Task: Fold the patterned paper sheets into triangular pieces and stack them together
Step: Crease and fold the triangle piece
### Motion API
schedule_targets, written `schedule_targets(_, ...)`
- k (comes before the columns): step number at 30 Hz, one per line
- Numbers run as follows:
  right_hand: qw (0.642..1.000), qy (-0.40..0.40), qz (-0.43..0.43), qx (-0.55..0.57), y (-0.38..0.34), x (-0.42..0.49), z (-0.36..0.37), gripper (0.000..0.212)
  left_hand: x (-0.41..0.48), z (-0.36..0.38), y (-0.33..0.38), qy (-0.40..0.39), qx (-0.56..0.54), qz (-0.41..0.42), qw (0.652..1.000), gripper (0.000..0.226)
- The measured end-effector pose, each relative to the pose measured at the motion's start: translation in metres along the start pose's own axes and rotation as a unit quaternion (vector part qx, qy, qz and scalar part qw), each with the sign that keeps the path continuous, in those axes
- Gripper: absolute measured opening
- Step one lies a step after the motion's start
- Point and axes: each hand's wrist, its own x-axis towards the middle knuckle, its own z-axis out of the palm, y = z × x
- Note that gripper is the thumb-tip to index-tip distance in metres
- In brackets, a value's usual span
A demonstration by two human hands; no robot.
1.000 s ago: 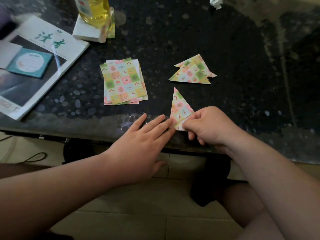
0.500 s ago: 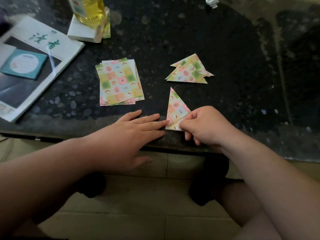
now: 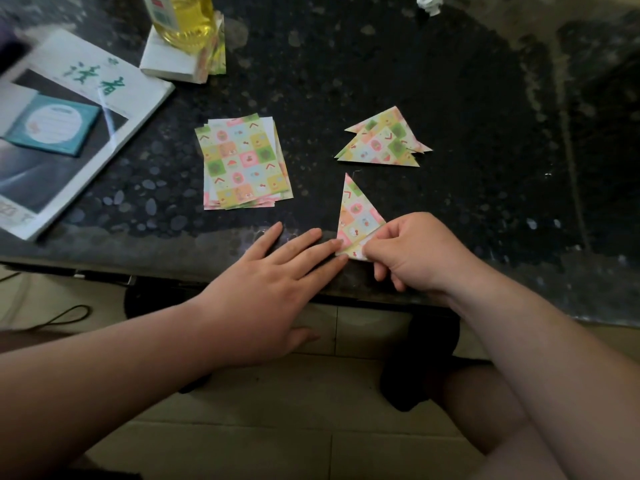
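A patterned paper triangle [image 3: 356,213] lies near the front edge of the dark speckled table [image 3: 346,64], its tip pointing away from me. My right hand [image 3: 415,252] pinches its lower right corner, where a flap is folded. My left hand [image 3: 277,282] lies flat with straight fingers, the fingertips pressing the triangle's lower left edge. A pile of flat patterned sheets [image 3: 242,164] sits to the left. A stack of folded triangles [image 3: 382,142] lies behind the one I hold.
A magazine [image 3: 69,126] with a teal booklet [image 3: 52,126] on it lies at the far left. A bottle of yellow liquid [image 3: 183,19] stands on a white block [image 3: 166,60] at the back. A crumpled white scrap [image 3: 429,3] lies far back. Tiled floor below the table edge.
Both hands stay on the triangle's lower edge. My left hand has flattened a little and my right hand keeps its pinch; the view shifted slightly.
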Motion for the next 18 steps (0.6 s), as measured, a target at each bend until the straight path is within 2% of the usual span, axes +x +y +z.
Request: schedule_targets(18,1.0,0.004,-0.005,-0.003,0.0009,0.0,0.0009,0.018,0.0012,0.0011,0.0004,0.002,0.007,-0.004,1.0,0.105)
